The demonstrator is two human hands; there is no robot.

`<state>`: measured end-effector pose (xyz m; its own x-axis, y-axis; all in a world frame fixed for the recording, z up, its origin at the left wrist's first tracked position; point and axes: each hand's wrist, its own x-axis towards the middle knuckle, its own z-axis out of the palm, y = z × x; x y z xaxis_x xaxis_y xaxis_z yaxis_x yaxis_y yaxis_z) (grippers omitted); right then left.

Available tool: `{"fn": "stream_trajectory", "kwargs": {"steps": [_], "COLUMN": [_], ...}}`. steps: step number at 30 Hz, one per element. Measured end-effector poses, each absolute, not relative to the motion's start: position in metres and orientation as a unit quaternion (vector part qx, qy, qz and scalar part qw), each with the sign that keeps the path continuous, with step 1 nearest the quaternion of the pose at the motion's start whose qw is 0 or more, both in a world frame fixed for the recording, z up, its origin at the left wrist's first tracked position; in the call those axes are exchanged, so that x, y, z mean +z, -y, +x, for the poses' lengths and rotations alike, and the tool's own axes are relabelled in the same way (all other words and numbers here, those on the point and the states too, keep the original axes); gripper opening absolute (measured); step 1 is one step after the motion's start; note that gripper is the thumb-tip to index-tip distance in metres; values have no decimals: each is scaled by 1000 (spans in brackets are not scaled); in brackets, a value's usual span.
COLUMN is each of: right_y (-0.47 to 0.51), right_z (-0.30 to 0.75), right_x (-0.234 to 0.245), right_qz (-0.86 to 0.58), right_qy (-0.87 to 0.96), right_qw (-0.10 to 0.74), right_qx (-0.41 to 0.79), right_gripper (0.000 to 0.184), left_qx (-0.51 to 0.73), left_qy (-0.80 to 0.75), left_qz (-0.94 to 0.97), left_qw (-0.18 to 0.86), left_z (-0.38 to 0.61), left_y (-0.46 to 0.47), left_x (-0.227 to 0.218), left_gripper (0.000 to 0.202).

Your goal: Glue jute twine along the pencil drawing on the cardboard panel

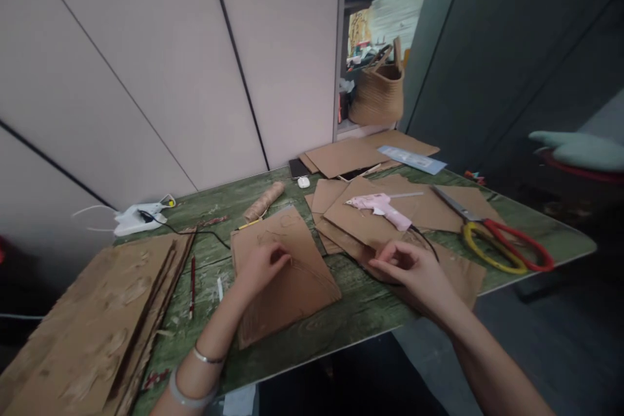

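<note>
My left hand rests on a brown cardboard piece in the middle of the green table, fingers curled and pressing down on its upper part. My right hand hovers at the near edge of a pile of cardboard sheets, fingers bent together as if pinching something too small to make out. A pink glue gun lies on that pile just beyond my right hand, its black cord running toward my hand.
Large scissors with red and yellow handles lie at the right. A twine roll, a red pencil, a white power strip, a stack of cardboard at left, and a woven basket at the back.
</note>
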<state>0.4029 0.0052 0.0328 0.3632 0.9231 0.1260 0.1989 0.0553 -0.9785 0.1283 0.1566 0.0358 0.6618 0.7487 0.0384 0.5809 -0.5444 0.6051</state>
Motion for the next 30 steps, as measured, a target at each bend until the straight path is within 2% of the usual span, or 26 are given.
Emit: {"fn": "stream_trajectory", "kwargs": {"steps": [7, 11, 14, 18, 25, 28, 30], "right_y": [23, 31, 30, 2, -75, -84, -82], "right_z": [446, 472, 493, 515, 524, 522, 519], "right_x": [34, 29, 31, 35, 23, 23, 28], "right_qz": [-670, -693, -726, -761, -789, -790, -783], "right_qy": [418, 399, 401, 433, 538, 548, 542], "right_qw": [554, 547, 527, 470, 281, 259, 286], "right_qx": [264, 245, 188, 109, 96, 87, 110], "right_gripper": [46, 47, 43, 36, 41, 33, 28], "left_qx": [156, 175, 184, 192, 191, 192, 191], "left_qy": [-372, -362, -359, -363, -364, -366, -367], "left_qz": [864, 862, 861, 860, 868, 871, 873], "left_qw": [300, 309, 310, 303, 280, 266, 258], "left_z": [126, 123, 123, 125, 127, 127, 128], "left_y": [-169, -164, -161, -158, -157, -154, -152], "left_x": [31, 28, 28, 26, 20, 20, 20], "left_gripper": [27, 26, 23, 23, 21, 17, 13]}}
